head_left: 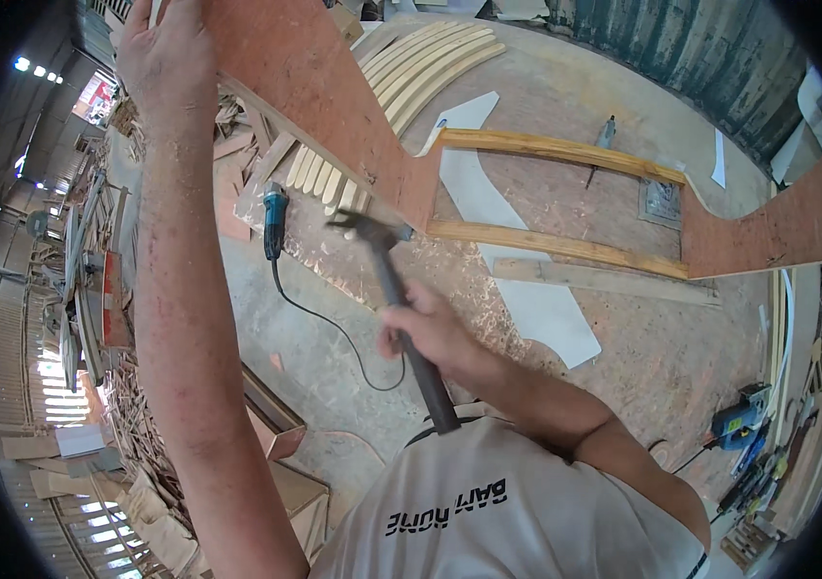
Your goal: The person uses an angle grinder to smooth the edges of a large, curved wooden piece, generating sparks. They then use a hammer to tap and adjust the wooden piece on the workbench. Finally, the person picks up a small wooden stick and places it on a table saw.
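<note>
My right hand [435, 333] is wrapped round the handle of a hammer [388, 275]. Its slightly blurred head is beside the lower corner of a reddish plywood panel [319, 82], by the end of the nearer rail; I cannot tell whether they touch. My left hand [167, 63] is closed on the panel's upper left edge, its fingertips partly cut off by the frame. Two wooden rails, a far one [560, 150] and a near one [560, 248], run from this panel to a second plywood panel [778, 227] on the right.
Under the frame, a worktop [642, 328] strewn with shavings holds a white template [551, 314] and curved wooden strips [440, 72]. A corded teal power tool [276, 222] lies at its left edge. At right sits a blue power tool [739, 420]; scrap wood [131, 415] is piled left.
</note>
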{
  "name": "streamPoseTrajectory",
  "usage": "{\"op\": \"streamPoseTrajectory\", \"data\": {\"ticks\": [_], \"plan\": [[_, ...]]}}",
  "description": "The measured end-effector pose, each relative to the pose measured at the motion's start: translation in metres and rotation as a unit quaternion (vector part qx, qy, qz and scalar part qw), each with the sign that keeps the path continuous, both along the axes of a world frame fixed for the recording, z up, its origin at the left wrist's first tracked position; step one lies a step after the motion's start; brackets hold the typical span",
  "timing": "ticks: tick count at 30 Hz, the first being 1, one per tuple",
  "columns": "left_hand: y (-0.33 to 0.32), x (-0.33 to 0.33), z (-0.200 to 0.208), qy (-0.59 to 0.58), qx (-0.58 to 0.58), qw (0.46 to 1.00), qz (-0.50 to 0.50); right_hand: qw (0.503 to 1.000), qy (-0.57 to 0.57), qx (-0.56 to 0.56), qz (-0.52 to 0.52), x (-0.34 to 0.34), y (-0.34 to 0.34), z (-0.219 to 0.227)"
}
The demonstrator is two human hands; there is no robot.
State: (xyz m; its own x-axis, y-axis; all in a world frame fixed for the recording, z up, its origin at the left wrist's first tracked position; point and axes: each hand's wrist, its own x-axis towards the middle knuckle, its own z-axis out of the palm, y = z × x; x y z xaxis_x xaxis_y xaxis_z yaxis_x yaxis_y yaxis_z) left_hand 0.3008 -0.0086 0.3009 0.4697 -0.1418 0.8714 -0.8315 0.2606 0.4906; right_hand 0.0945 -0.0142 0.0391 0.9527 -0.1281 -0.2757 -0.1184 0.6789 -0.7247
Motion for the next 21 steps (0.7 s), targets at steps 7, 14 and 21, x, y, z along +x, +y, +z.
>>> {"op": "streamPoseTrajectory", "data": {"ticks": [7,14,21], "plan": [[-0.001,-0.006,-0.002,0.028,-0.004,0.999,0.03,0.997,0.014,-0.037,-0.072,0.053,-0.052,-0.023],[-0.001,0.013,-0.004,-0.03,0.004,0.999,0.032,0.997,0.04,-0.063,0.013,0.034,-0.03,-0.023],[0.012,0.017,-0.003,0.004,0.032,0.995,0.098,0.998,0.037,0.047,-0.026,0.011,-0.008,-0.019]]}}
